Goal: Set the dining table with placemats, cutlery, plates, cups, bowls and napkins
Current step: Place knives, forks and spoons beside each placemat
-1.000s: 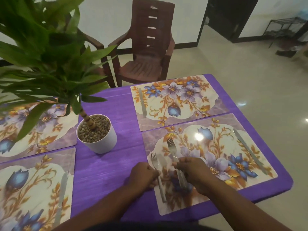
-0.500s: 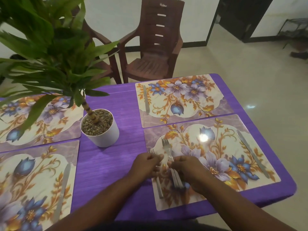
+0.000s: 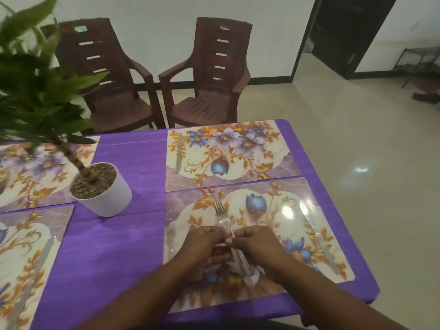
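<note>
On the near right floral placemat (image 3: 271,225) my left hand (image 3: 202,246) and my right hand (image 3: 257,246) meet, both closed around a small bunch of forks (image 3: 220,211) whose tines point away from me. One blurred fork (image 3: 170,236) lies alone along this mat's left side. A knife (image 3: 327,251) lies along its right side. The far right placemat (image 3: 238,160) carries a knife (image 3: 178,153) at its left edge. A near left placemat (image 3: 28,246) also holds a knife (image 3: 39,260).
A white pot with a green plant (image 3: 102,189) stands mid-table on the purple tablecloth (image 3: 133,222), beside a far left placemat (image 3: 42,177). Two brown plastic chairs (image 3: 209,91) stand behind the table. The table's right edge drops to a tiled floor (image 3: 357,163).
My left hand left the single fork lying on the mat's left side and moved right to join my right hand on the bunch of forks. The view tilted upward.
</note>
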